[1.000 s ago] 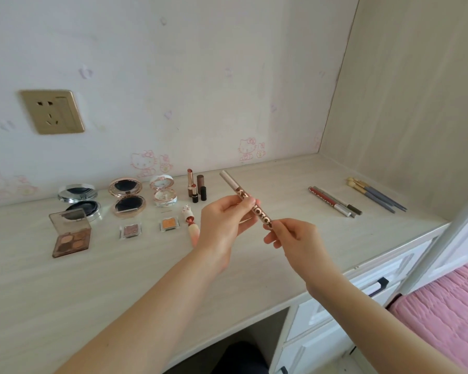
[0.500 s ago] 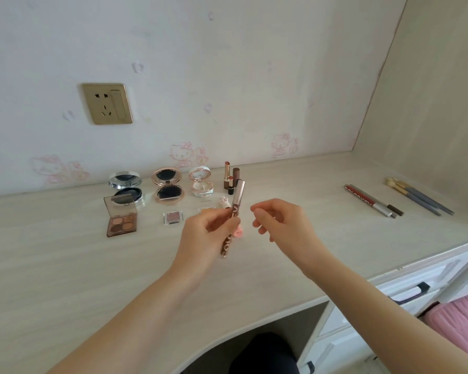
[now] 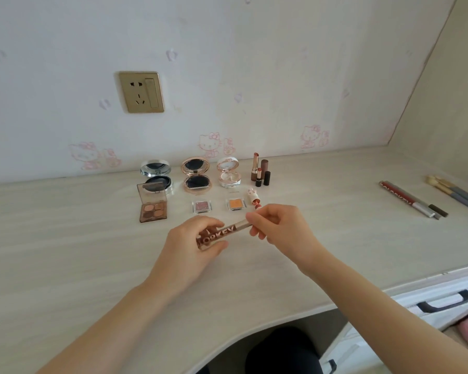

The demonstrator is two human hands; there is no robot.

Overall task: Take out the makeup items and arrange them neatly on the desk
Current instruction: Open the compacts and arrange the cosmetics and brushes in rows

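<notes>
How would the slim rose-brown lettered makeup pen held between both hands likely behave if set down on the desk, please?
The rose-brown lettered makeup pen looks rigid and light, since fingertips alone carry it. Its round, slim barrel would probably roll on the smooth pale wooden desk, and the glossy finish may be slippery.

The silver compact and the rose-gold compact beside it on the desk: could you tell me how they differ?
The silver compact has a chrome rim; the rose-gold compact has a pinkish-gold rim. The silver compact stands left of the rose-gold one, and its base is partly hidden behind the eyeshadow palette, while the rose-gold compact shows whole. Both are round, stand open with lids raised, and hold dark insides.
</notes>
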